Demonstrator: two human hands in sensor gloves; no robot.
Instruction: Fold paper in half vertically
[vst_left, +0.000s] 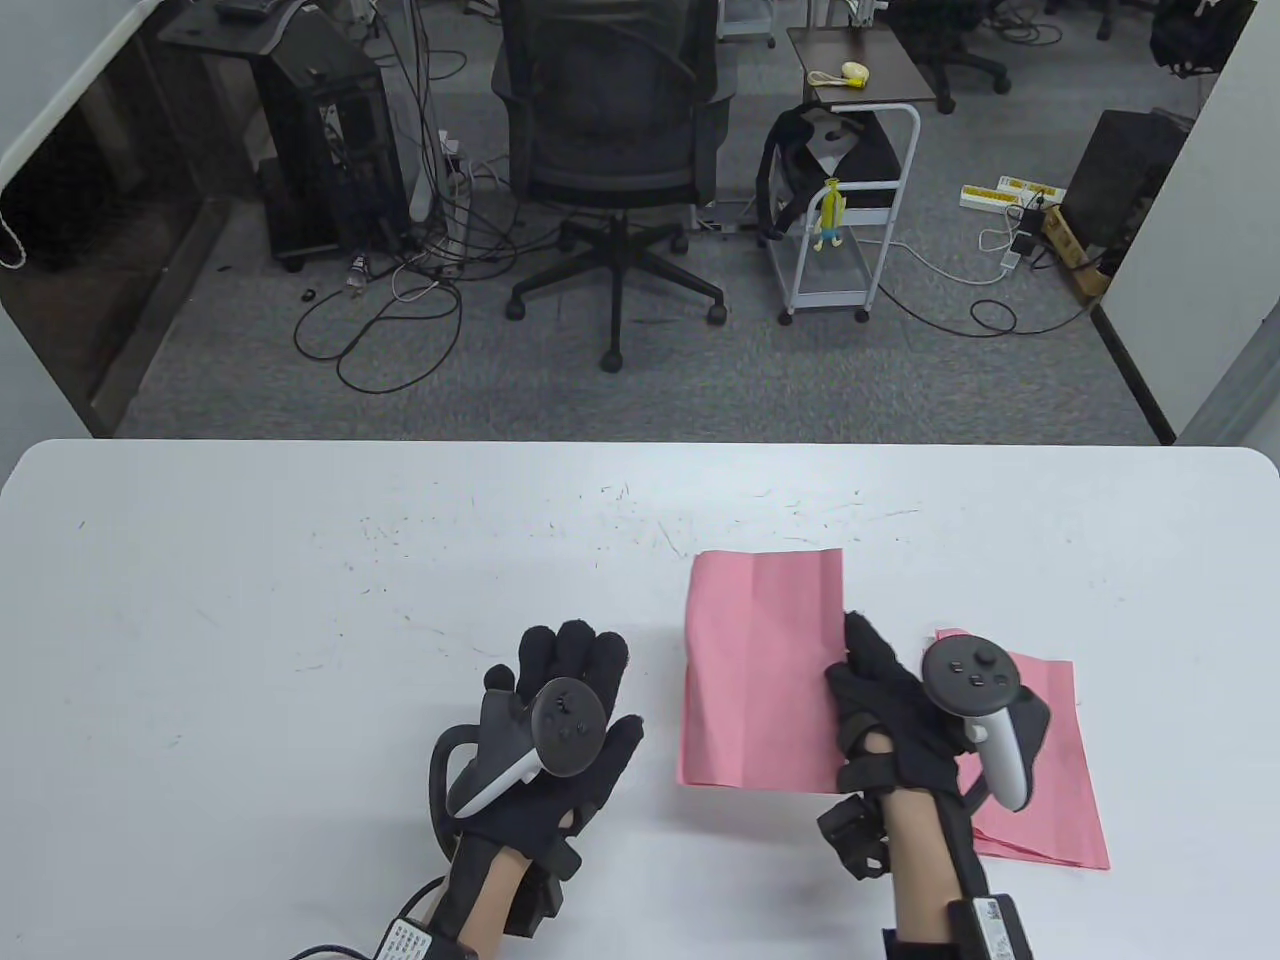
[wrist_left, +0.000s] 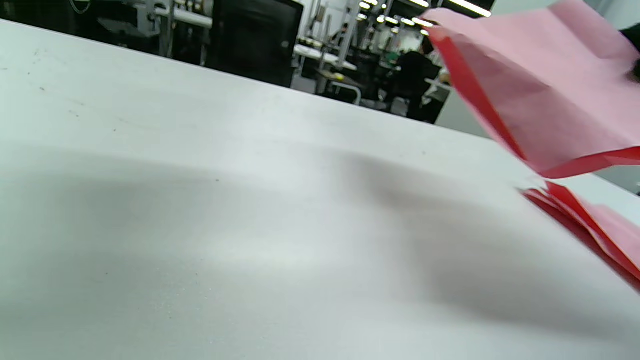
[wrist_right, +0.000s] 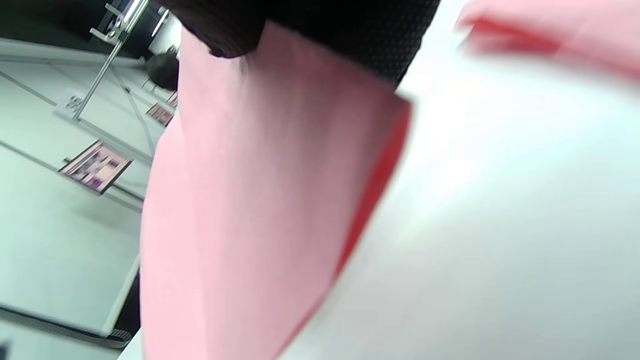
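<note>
Pink paper (vst_left: 760, 670) hangs lifted off the table (vst_left: 300, 600), just left of the pink stack (vst_left: 1050, 780): our right hand (vst_left: 900, 700) pinches its right edge; our left hand (vst_left: 560, 720) is spread, empty. Left wrist view: sheet airborne. Right wrist view: fingers (wrist_right: 300, 25) grip it. Next, lay it flat and align its edges.

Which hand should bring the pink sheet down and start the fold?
Right. The right hand already grips the lifted pink sheet by its right edge, beside the paper stack. The left hand is apart from it, fingers spread, holding nothing.
</note>
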